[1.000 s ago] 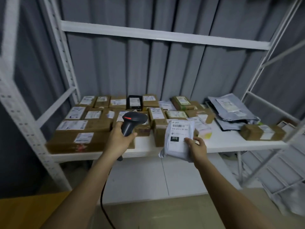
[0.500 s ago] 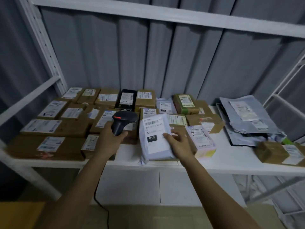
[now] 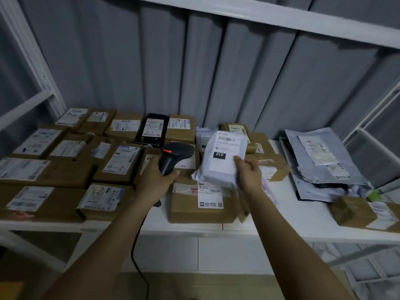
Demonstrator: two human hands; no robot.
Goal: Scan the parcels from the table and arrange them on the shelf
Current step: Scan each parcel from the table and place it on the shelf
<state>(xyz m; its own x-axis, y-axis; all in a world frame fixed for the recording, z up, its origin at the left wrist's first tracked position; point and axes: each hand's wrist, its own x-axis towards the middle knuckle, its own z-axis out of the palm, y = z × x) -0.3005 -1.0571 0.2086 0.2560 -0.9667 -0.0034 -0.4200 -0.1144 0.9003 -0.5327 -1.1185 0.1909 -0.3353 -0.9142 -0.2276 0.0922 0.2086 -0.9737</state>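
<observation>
Item in hand: white poly mailer (image 3: 223,159), soft and slightly crumpled, label side up, printed with a barcode and a black "010" block. It was gripped at its right edge by the right hand (image 3: 249,174), thumb on the label, and held above the white shelf (image 3: 303,215), over the brown carton (image 3: 201,202) at the front edge.

Tool: black handheld scanner (image 3: 173,155) with a red mark on its head, its handle clasped in the closed left hand (image 3: 154,180); black cable (image 3: 138,263) trailed down below the shelf edge. The scanner head sat just left of the mailer.

Shelf stock, left half: labelled brown cartons (image 3: 65,169) packed in close rows, several touching; two bore handwritten marks, "4-2" and "1-2". One black parcel (image 3: 152,129) with a white label lay in the back row.

Shelf stock, right half: a loose pile of grey poly bags (image 3: 320,161), overlapping, and one small brown box (image 3: 355,210) near the front right corner.

Backdrop: grey curtain (image 3: 216,72)
</observation>
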